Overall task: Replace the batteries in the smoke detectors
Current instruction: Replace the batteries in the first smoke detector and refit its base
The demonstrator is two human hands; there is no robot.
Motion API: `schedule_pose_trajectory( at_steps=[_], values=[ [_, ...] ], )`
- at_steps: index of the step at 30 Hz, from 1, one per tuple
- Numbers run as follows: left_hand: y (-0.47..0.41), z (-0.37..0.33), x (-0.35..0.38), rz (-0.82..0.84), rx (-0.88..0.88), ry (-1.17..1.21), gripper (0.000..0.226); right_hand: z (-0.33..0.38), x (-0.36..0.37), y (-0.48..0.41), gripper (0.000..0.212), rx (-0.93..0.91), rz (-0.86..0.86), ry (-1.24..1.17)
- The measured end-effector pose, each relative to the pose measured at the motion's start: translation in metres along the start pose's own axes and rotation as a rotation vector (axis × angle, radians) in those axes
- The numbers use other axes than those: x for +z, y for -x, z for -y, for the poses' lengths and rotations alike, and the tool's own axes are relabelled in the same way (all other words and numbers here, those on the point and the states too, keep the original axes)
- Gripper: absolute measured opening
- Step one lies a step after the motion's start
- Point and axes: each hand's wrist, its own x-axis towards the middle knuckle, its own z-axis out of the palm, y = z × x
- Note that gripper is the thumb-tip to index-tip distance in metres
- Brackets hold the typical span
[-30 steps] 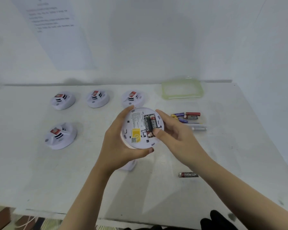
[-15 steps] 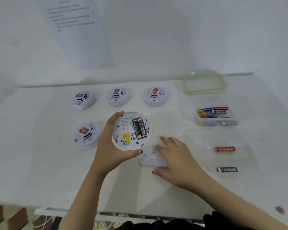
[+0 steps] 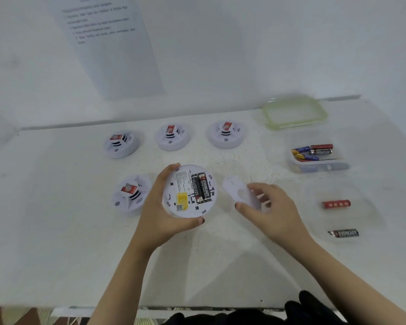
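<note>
My left hand [image 3: 161, 207] grips a white smoke detector [image 3: 189, 191] by its rim, underside up. Two black batteries [image 3: 200, 188] sit side by side in its open bay. My right hand [image 3: 271, 209] holds the white back cover [image 3: 239, 193] lifted off the table, just right of the detector. A red battery [image 3: 336, 204] and a black battery [image 3: 343, 233] lie loose at the right.
Four more smoke detectors stand on the white table: three in a back row [image 3: 121, 143], [image 3: 172, 136], [image 3: 226, 134] and one at the left [image 3: 130, 194]. A clear tub [image 3: 319, 165] holds several batteries; its green-rimmed lid [image 3: 294, 112] lies behind it.
My right hand left the batteries in the detector, dropped to the table, took the back cover and lifted it up beside the detector. The view shifted left.
</note>
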Motion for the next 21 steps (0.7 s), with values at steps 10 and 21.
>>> schedule_pose_trajectory(
  at_steps=[10,21],
  values=[
    [-0.002,0.001,-0.001,0.067,-0.048,0.031,0.107,0.042,0.006,-0.02,0.06,-0.55,0.194,0.197],
    [-0.007,0.001,-0.009,0.074,-0.075,0.03,0.105,0.056,0.006,-0.034,0.058,-0.622,0.224,0.291]
  ],
)
